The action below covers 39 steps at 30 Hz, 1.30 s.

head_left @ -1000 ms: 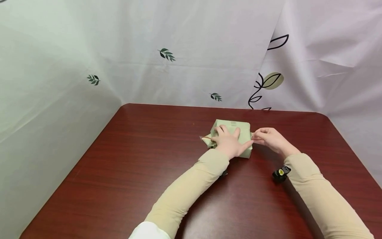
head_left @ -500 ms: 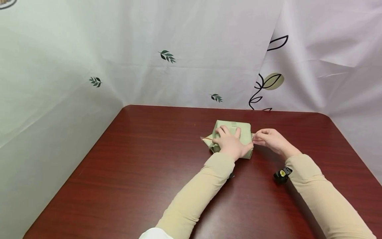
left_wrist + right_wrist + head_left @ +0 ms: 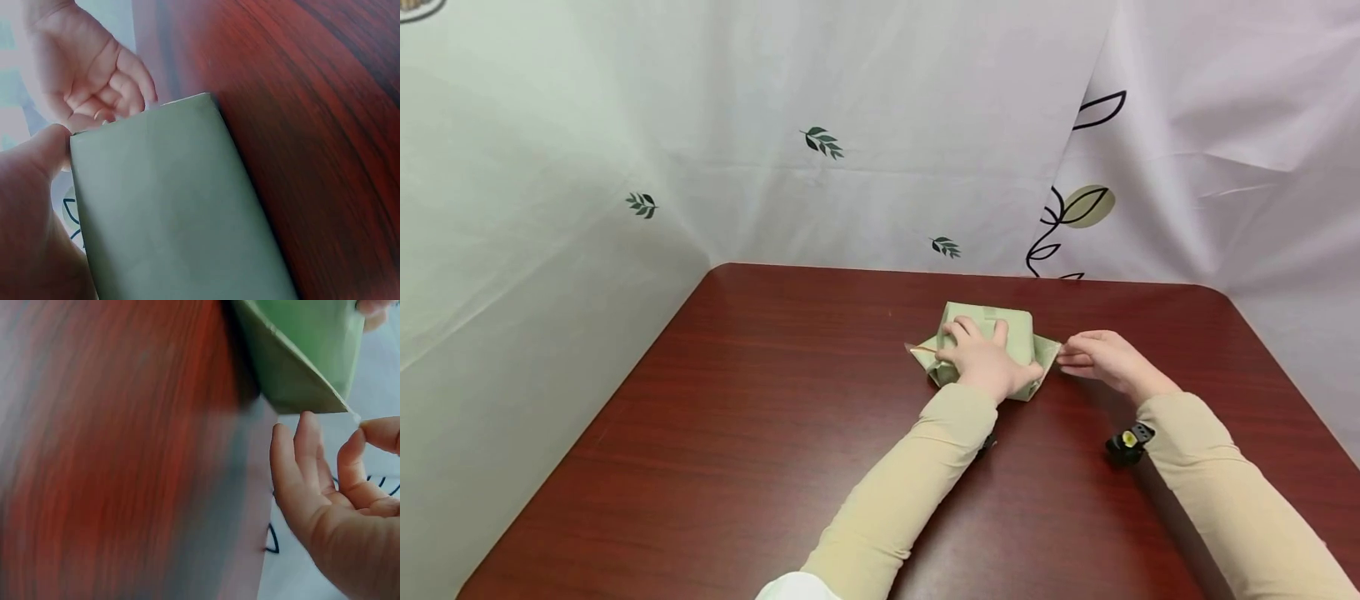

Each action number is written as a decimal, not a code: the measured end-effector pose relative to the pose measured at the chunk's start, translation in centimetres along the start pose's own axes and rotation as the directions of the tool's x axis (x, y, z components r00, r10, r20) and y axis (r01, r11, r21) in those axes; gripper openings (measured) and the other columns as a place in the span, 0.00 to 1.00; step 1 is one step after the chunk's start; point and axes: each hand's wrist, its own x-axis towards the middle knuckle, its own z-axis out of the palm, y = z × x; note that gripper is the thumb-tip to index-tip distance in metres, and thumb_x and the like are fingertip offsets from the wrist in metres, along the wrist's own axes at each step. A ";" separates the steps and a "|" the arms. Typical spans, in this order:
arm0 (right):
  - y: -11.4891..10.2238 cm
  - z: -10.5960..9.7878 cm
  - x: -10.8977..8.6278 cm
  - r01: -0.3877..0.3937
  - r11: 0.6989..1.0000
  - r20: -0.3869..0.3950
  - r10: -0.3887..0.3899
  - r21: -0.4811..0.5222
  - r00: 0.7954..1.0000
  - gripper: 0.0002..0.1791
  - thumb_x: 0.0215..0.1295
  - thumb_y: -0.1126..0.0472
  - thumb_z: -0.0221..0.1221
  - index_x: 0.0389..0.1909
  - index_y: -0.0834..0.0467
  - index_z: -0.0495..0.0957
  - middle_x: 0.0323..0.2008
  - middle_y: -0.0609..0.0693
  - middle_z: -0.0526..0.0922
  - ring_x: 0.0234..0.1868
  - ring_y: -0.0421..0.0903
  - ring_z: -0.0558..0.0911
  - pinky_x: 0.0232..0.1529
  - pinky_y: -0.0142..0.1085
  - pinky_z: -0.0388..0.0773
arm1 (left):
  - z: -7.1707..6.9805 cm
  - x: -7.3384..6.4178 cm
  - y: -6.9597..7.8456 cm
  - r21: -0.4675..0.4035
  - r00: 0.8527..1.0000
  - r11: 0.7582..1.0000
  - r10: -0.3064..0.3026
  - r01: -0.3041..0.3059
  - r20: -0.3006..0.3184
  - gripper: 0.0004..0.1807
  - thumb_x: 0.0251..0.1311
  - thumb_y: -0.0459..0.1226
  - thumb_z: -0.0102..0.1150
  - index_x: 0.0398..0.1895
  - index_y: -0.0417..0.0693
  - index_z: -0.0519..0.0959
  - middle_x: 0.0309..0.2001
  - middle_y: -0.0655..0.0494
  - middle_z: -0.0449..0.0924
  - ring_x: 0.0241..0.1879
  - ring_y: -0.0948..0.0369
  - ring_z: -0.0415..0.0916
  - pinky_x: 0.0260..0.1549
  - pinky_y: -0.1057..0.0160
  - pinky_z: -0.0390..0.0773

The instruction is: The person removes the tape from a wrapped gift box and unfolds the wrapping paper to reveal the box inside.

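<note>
A box wrapped in pale green paper (image 3: 1017,332) sits on the dark red table, a strip of tape on its top. My left hand (image 3: 987,365) rests over it with fingers spread, the thumb by the right end. Beyond the box's right end a triangular paper flap (image 3: 1045,350) sticks out. With thumb and index finger, my right hand (image 3: 1105,361) pinches the tip of that flap; the right wrist view shows the pinch at the folded point (image 3: 356,417). Another pointed flap (image 3: 923,354) juts out at the left end, with a clear, brown-edged bit at its tip.
The reddish wooden table (image 3: 737,417) stretches out on all sides of the box. Behind and beside it hangs a white curtain (image 3: 880,200) with leaf prints. A small black camera (image 3: 1127,444) is strapped to the right wrist.
My right hand has moved right and slightly nearer, drawing the flap out from the box's right end so its triangle shows. The left hand stays on the box, its forearm shifted slightly right.
</note>
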 end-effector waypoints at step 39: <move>-0.1 -1.0 -0.5 -0.017 0.720 -0.282 -0.251 -0.694 0.926 0.18 0.66 0.54 0.55 0.43 0.67 0.73 0.41 0.66 0.78 0.41 0.57 0.75 0.37 0.41 0.69 | 0.6 -0.1 -0.1 0.003 1.000 1.000 0.013 -0.013 -0.004 0.46 0.44 0.76 0.42 0.69 0.78 0.52 0.68 0.42 0.50 0.68 0.44 0.49 0.50 0.38 0.68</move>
